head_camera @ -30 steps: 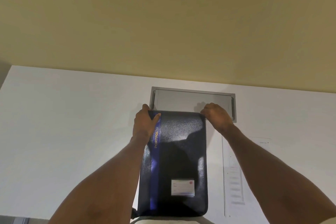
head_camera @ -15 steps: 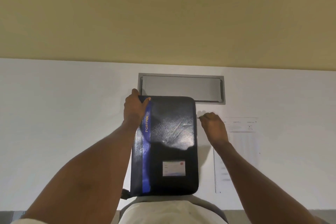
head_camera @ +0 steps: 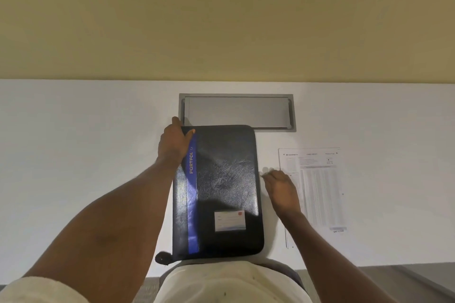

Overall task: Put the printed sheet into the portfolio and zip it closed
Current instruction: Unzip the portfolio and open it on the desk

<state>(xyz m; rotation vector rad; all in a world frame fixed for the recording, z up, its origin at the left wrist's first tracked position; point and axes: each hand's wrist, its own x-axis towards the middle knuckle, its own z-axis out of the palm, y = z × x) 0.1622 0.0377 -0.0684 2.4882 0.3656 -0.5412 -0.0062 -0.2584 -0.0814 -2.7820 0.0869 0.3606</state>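
A black portfolio [head_camera: 226, 179] with a blue stripe and a white label lies flat and closed on the white table [head_camera: 86, 155], right in front of me. My left hand [head_camera: 173, 144] grips its far left corner, thumb on the cover. My right hand [head_camera: 280, 189] is at the middle of the portfolio's right edge, fingers pinched on the small zipper pull. The printed sheet [head_camera: 320, 187] lies flat on the table just right of that hand, which covers part of its left side.
A grey recessed cable hatch [head_camera: 237, 112] sits in the table just beyond the portfolio. A yellow wall rises behind the table. A black strap tab [head_camera: 162, 257] sticks out at the portfolio's near left corner, by the table's front edge.
My right hand has travelled from the portfolio's far right corner down along its right edge, fingers still pinched. The left hand has kept its hold on the far left corner.
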